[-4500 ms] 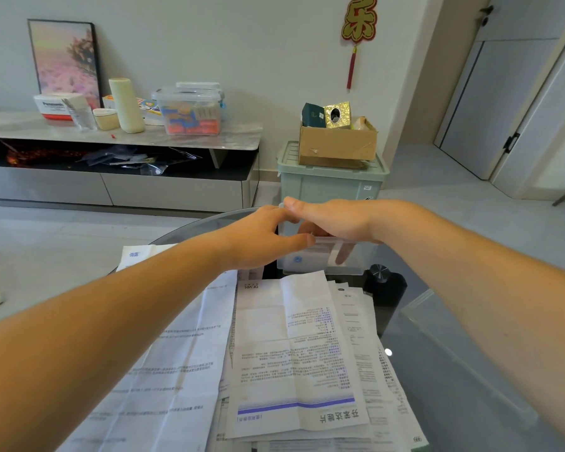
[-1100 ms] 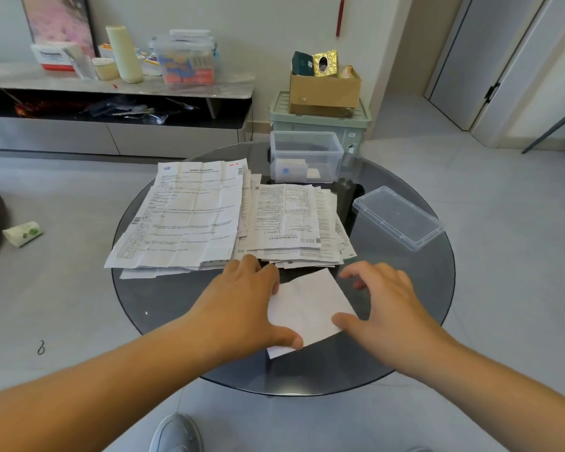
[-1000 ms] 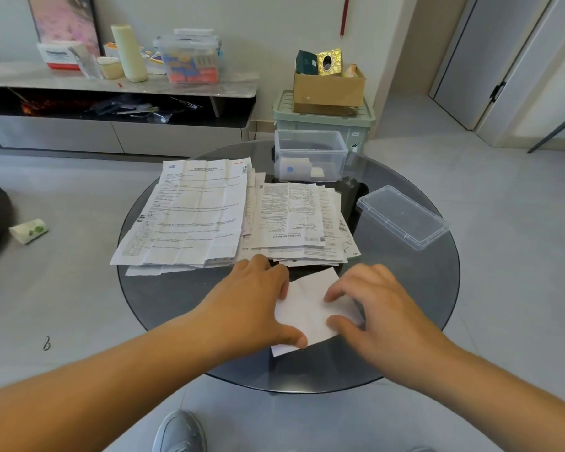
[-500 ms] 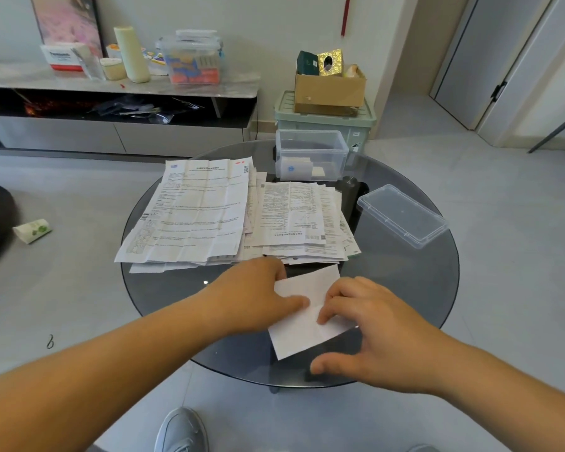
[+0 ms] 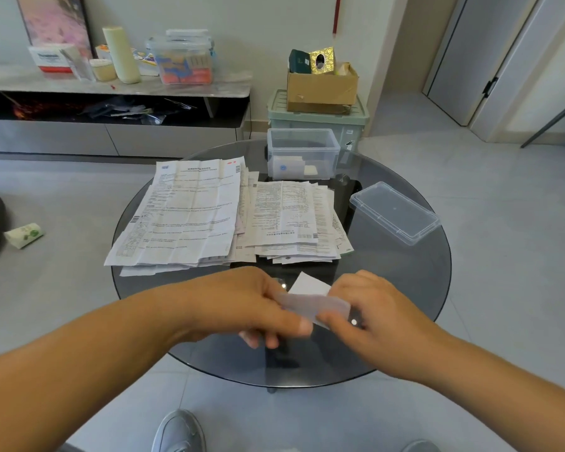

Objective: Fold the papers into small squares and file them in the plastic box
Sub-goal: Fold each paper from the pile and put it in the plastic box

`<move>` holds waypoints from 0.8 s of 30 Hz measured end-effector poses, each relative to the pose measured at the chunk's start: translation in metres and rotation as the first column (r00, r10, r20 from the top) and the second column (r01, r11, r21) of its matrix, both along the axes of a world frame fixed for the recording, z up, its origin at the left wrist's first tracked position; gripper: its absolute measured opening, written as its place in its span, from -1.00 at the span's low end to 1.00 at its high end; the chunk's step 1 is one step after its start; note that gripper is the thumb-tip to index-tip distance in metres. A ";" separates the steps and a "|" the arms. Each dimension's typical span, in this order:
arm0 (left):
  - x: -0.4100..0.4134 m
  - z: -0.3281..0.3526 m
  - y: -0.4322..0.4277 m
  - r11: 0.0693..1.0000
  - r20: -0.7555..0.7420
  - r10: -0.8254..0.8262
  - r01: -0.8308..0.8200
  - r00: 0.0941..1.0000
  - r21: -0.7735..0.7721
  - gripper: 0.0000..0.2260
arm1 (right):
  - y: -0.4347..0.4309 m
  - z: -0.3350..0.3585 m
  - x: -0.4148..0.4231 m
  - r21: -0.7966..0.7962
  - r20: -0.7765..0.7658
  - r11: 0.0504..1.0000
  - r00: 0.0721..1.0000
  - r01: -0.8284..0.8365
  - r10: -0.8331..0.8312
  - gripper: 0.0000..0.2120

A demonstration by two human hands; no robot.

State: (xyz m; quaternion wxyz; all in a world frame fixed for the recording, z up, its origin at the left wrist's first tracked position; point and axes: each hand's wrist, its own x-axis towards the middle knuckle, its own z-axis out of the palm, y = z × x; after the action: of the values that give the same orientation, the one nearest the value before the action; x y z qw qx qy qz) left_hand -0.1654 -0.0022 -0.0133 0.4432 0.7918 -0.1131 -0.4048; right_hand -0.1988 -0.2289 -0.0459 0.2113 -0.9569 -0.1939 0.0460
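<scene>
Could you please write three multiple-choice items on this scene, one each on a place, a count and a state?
1. Where does the clear lid lie?
A. on the plastic box
B. on the glass table, right of the paper stacks
C. on the floor

2. How many hands grip the folded paper?
A. none
B. one
C. two

3. The plastic box is:
A. open, with folded papers inside
B. closed
C. open and bare

Answers: 1 B, it rests apart on the glass table. 2 C, the left hand and right hand both pinch it. 3 A, no lid, squares visible inside.
</scene>
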 end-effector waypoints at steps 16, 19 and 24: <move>0.011 -0.036 -0.032 0.868 0.602 -0.199 -0.146 0.774 0.474 -0.45 | -0.003 0.000 0.014 -0.165 -0.145 0.950 0.947 0.264 -0.288 -0.42; 0.015 -0.031 -0.033 0.877 0.570 -0.164 -0.146 0.805 0.459 -0.52 | -0.004 0.001 0.015 -0.184 -0.154 0.952 0.949 0.246 -0.275 -0.39; 0.013 -0.030 -0.033 0.879 0.578 -0.167 -0.145 0.799 0.454 -0.52 | -0.009 0.004 0.015 -0.202 -0.168 0.961 0.960 0.188 -0.223 -0.38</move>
State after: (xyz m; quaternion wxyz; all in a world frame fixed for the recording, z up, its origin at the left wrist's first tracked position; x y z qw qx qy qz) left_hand -0.1521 -0.0351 -0.0434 0.1731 0.9618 -0.1497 -0.1500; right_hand -0.1843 -0.2381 -0.0422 0.1429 -0.9786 -0.0670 0.1323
